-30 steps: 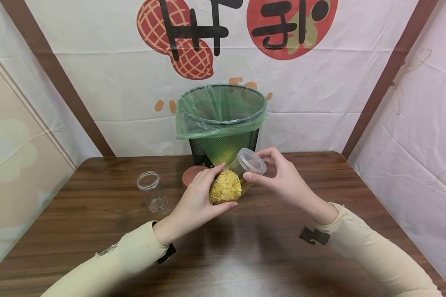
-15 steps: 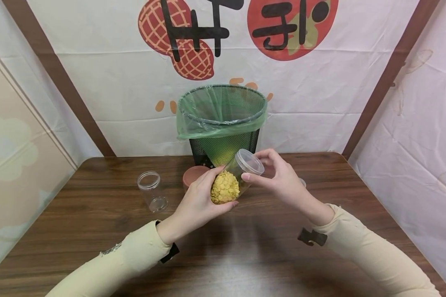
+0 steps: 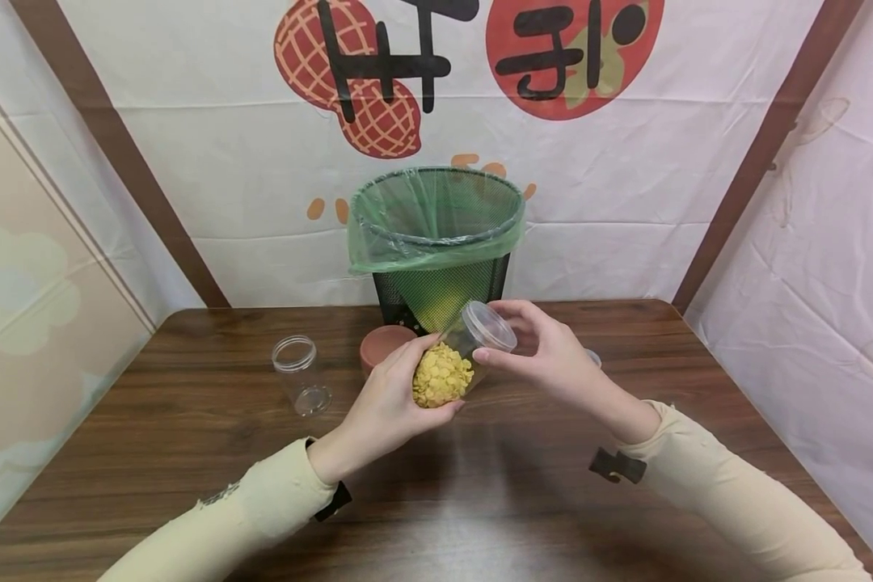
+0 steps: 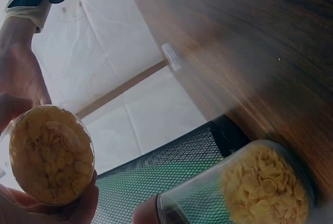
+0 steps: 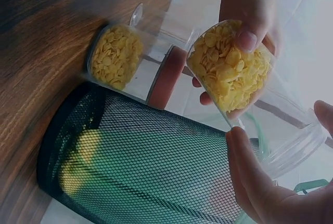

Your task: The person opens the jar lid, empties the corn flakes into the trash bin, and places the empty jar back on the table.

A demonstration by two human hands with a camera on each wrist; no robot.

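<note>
My left hand (image 3: 381, 396) grips a clear plastic jar (image 3: 491, 326) near its base, thumb in front and fingers behind. Yellow corn flakes (image 3: 440, 376) fill the lower part of this jar, which tilts with its mouth end up and to the right. At that end my right hand (image 3: 549, 356) holds the rim between thumb and fingers. Whether a clear lid covers the mouth, I cannot tell. Behind my left hand stands another jar with a pink lid (image 3: 385, 343); the right wrist view shows corn flakes (image 5: 115, 57) in it.
An uncapped clear jar (image 3: 301, 376) stands on the wooden table (image 3: 211, 380) at the left. A mesh waste bin (image 3: 440, 283) with a green liner (image 3: 378, 252) is at the back, with something yellow low inside. A small clear lid (image 4: 171, 57) lies on the table at the right.
The held jar and both hands have sunk slightly in the head view. The small clear lid has come into sight past my right wrist. Both hands keep their hold.
</note>
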